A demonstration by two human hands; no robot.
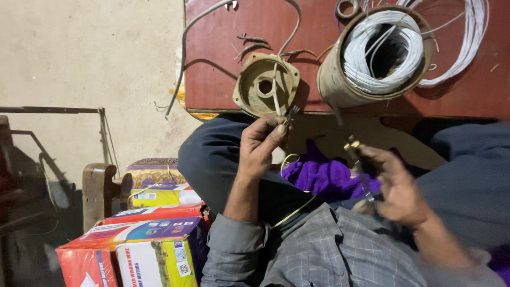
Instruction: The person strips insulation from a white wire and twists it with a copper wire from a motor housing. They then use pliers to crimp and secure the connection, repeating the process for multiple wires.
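Two hands are busy: the left hand (261, 146) pinches a wire end (290, 114) just below the end cap (265, 84); the right hand (396, 186), blurred, is closed on pliers (357, 154). A slip could nick fingers.

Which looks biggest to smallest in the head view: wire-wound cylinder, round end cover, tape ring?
1. wire-wound cylinder, largest.
2. round end cover, clearly smaller.
3. tape ring, smallest, though cut off by the top edge.
All three sit on the red table, at similar distance.
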